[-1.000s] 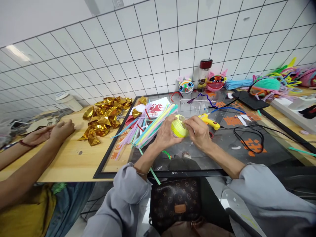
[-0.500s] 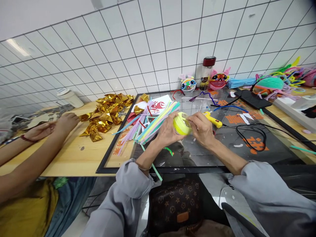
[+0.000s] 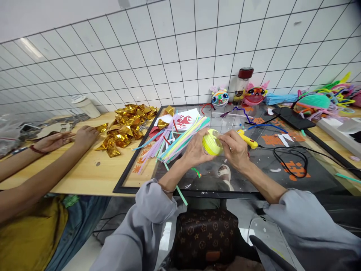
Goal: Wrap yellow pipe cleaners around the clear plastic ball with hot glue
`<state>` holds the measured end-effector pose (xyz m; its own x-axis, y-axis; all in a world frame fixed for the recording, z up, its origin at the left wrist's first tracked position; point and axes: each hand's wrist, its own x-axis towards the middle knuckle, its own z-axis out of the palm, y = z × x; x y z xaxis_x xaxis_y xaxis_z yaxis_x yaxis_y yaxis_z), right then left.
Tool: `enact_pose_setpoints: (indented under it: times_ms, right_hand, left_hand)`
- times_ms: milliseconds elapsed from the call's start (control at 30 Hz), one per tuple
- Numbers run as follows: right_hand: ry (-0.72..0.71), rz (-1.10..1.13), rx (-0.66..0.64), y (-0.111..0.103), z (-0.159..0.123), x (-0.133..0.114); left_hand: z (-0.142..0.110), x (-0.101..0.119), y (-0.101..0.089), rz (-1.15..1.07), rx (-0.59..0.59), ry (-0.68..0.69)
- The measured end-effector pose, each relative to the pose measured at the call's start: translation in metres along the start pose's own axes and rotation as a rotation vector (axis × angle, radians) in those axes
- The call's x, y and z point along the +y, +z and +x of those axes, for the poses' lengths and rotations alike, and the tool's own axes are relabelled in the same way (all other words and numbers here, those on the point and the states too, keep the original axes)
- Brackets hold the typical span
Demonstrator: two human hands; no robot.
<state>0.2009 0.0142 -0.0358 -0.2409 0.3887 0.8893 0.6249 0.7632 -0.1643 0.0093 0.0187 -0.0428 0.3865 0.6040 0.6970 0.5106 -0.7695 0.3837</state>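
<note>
A yellow cup (image 3: 211, 145), wound round with fuzzy strands, is held at the centre of the frame, its opening tipped towards the right hand (image 3: 229, 146). The left hand (image 3: 196, 147) curls part-closed around its left side, probably to steady it and leave the rim free. The right hand is closed to a pinch at that rim – whether a strand end sits between the fingertips is too small to tell.

Just right of the hands a yellow glue gun (image 3: 248, 140) lies with its cord running off right, presumably kept within easy reach. A loose bundle of pastel pipe cleaners (image 3: 184, 139) lies left of the cup, all roughly one way, which would make single ones easy to draw out. Further left, a co-worker's hand (image 3: 86, 136) touches the gold foil pieces (image 3: 128, 126) on the wooden desk (image 3: 109, 173).

As for writing: large orange characters (image 3: 296, 169) show across the dark glass panel, too slanted to read surely. The white paper (image 3: 184, 119) bears a red print, also unreadable, as is the label on the red-capped bottle (image 3: 241, 86) at upper right. The brown bag (image 3: 205, 231) at bottom centre has a flower-and-star pattern – no brand name legible.
</note>
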Motion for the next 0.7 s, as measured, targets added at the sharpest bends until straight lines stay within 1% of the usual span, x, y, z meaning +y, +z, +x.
enact_pose_setpoints:
  times_ms: [167, 367, 467, 600, 700]
  right_hand:
    - [-0.001, -0.032, 0.001, 0.000, -0.001, 0.000]
    - [-0.028, -0.054, -0.045, -0.004, 0.003, -0.005]
    - [-0.052, -0.068, -0.082, -0.008, 0.007, -0.008]
    - [-0.115, -0.118, -0.163, -0.015, 0.012, -0.012]
    - [-0.130, -0.123, -0.197, -0.019, 0.014, -0.014]
  left_hand:
    - [-0.001, -0.003, 0.000, 0.002, -0.009, 0.041]
    - [-0.004, -0.007, -0.001, -0.006, -0.008, 0.070]
    - [-0.007, -0.005, -0.003, -0.004, -0.011, 0.071]
    - [-0.009, -0.002, -0.008, -0.016, -0.021, 0.073]
    - [-0.009, 0.000, -0.010, -0.021, -0.035, 0.068]
